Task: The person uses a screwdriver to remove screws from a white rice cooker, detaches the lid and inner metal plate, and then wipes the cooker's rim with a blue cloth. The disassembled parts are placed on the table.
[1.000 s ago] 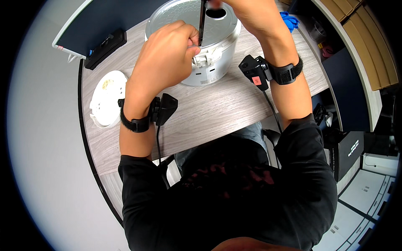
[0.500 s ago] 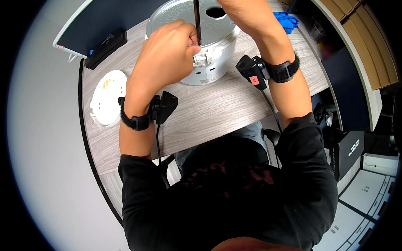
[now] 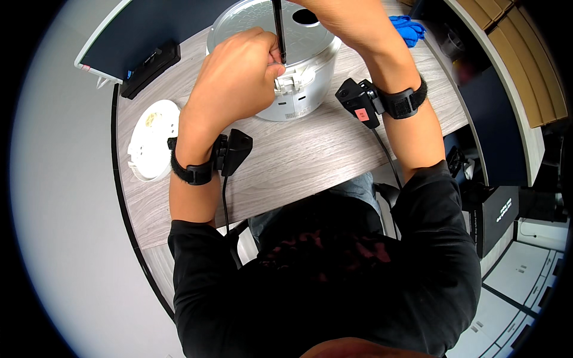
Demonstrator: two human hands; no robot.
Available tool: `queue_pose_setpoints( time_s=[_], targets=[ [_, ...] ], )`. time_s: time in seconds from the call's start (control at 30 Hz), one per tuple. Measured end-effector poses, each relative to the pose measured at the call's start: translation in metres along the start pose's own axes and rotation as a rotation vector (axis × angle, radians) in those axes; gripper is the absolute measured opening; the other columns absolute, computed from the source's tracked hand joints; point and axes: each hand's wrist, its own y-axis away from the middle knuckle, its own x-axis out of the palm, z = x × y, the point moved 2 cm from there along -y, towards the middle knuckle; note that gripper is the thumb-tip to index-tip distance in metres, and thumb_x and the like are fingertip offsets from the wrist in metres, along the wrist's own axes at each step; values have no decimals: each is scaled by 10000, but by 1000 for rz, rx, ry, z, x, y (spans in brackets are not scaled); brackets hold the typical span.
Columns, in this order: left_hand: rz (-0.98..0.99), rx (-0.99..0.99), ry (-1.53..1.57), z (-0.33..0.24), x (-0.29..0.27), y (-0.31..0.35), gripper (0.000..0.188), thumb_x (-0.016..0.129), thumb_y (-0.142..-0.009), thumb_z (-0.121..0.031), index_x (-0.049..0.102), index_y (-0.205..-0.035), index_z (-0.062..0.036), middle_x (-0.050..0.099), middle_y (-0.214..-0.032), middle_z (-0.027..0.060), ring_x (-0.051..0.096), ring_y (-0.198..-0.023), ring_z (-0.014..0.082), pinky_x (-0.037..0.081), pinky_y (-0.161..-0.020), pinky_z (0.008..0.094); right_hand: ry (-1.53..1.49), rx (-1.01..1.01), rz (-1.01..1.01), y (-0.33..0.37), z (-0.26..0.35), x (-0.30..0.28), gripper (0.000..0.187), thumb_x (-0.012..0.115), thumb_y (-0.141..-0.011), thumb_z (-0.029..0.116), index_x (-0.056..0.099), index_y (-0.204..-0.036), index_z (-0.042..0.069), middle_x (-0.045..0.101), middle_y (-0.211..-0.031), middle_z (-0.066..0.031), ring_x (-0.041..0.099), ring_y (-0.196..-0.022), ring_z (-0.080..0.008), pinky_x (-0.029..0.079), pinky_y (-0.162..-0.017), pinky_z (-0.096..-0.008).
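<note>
A white appliance body (image 3: 301,98) like a rice cooker, with a grey metal top plate (image 3: 250,27), stands at the far side of the table. My left hand (image 3: 242,74) is closed in a pinch at its near rim, beside a white latch-like part (image 3: 293,80). What the fingertips pinch is too small to make out. A dark, slim shaft (image 3: 279,30), like a screwdriver's, comes down from the top edge, its tip at those fingertips. My right hand (image 3: 322,7) is mostly cut off by the top edge, so its fingers are hidden.
A white plastic cover (image 3: 154,140) lies left of my left forearm. Behind it sits a black case (image 3: 152,68) by the dark partition. Blue gloves or cloth (image 3: 409,31) lie at the far right, near a shelf (image 3: 471,53). Cabled black devices (image 3: 358,101) are strapped to both wrists.
The dark shaft's upper part has shifted slightly left and my right forearm moved slightly with it. My left hand keeps its pinch at the rim.
</note>
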Motion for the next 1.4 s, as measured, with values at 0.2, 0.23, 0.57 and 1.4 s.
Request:
queue_pose_setpoints(
  time_s=[0.2,0.23,0.57,1.4],
  targets=[
    [-27,43,-2,4,3,2,139,713,-826,-21,589,-871,22,591,-804,137,572,-739,310,455,-674,391,-99,-72,37,-8,-12,-12,382,697,-937,53,524,-1268,-28,682,-1010,-68,666,-937,-114,557,-815,-228],
    [-23,43,0,4,3,2,140,715,-826,-22,588,-864,22,590,-803,135,572,-737,308,455,-673,390,-133,-76,31,-6,-14,-14,389,696,-940,59,522,-1276,-29,684,-1016,-75,667,-945,-120,558,-815,-233],
    [-22,64,30,6,3,1,137,715,-824,-10,588,-862,23,590,-805,132,573,-727,298,463,-672,383,85,-58,-40,-4,-9,-13,458,752,-916,135,547,-1287,-37,681,-1033,-83,647,-921,-102,549,-776,-241],
    [7,-8,58,5,0,-1,145,732,-837,-123,656,-833,1,658,-812,126,647,-758,316,504,-680,416,-147,-100,67,-3,2,-3,534,620,-951,-11,429,-1448,-49,635,-1158,-84,637,-1022,-143,562,-916,-289]
  ],
)
